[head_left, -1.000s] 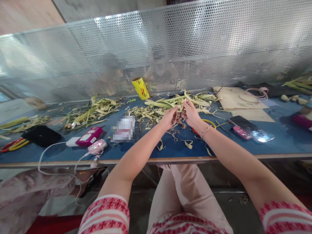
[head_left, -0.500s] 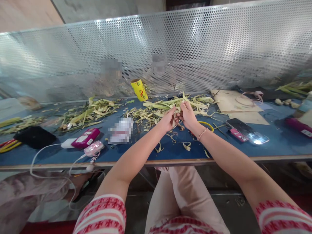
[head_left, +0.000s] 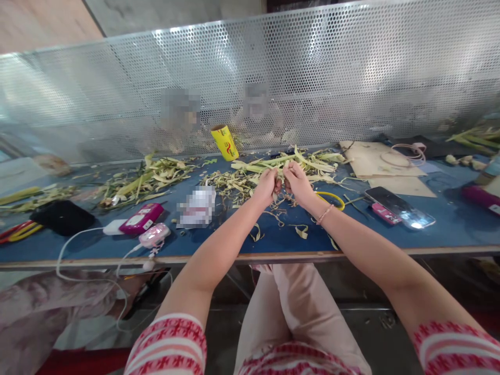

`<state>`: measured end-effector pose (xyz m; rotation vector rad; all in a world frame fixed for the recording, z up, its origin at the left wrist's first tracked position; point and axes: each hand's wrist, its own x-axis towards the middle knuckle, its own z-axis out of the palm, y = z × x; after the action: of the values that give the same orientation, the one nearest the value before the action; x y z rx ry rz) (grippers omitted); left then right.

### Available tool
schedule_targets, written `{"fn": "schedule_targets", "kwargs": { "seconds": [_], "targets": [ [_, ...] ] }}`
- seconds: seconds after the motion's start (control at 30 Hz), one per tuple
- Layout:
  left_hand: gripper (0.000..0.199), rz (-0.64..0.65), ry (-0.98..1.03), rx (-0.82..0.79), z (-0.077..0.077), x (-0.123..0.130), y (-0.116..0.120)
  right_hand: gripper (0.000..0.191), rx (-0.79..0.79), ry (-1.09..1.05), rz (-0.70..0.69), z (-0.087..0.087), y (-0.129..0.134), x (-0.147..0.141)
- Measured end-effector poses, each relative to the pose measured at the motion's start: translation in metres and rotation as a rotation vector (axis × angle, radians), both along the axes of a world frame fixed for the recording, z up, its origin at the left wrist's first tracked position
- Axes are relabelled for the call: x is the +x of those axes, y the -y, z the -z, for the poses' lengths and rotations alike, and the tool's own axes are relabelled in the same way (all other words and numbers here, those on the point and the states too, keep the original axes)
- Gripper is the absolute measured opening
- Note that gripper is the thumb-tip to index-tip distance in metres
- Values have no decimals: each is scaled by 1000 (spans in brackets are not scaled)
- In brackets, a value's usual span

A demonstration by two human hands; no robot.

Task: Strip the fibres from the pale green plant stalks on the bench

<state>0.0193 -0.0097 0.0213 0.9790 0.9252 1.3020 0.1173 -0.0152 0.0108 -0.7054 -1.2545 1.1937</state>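
Note:
My left hand and my right hand meet over the near side of a heap of pale green plant strips. Both have their fingers closed, pinching a small pale piece of plant between them; most of it is hidden by the fingers. Long green stalks and leaves lie just beyond my hands. Curled peelings are scattered on the blue tabletop in front of me.
A yellow tube stands tilted before the perforated metal screen. To the left are another plant heap, magenta device and black pouch. A phone, brown paper and yellow ring lie right.
My hands have drawn together and my left hand's fingers have curled in more. The whole view has shifted slightly.

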Motion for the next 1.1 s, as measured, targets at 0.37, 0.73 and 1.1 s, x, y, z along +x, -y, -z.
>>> {"fn": "schedule_targets", "kwargs": {
  "seconds": [0.37,0.73,1.1],
  "targets": [
    [33,-153,-127,210,9,-7,-9,34,-69,-47,-1,-4,0,5],
    [38,-1,-81,300,11,-4,-4,27,-113,-145,154,-8,-15,22],
    [39,-139,8,185,5,-8,-7,32,-118,-95,73,-6,-8,16]
  ]
}}
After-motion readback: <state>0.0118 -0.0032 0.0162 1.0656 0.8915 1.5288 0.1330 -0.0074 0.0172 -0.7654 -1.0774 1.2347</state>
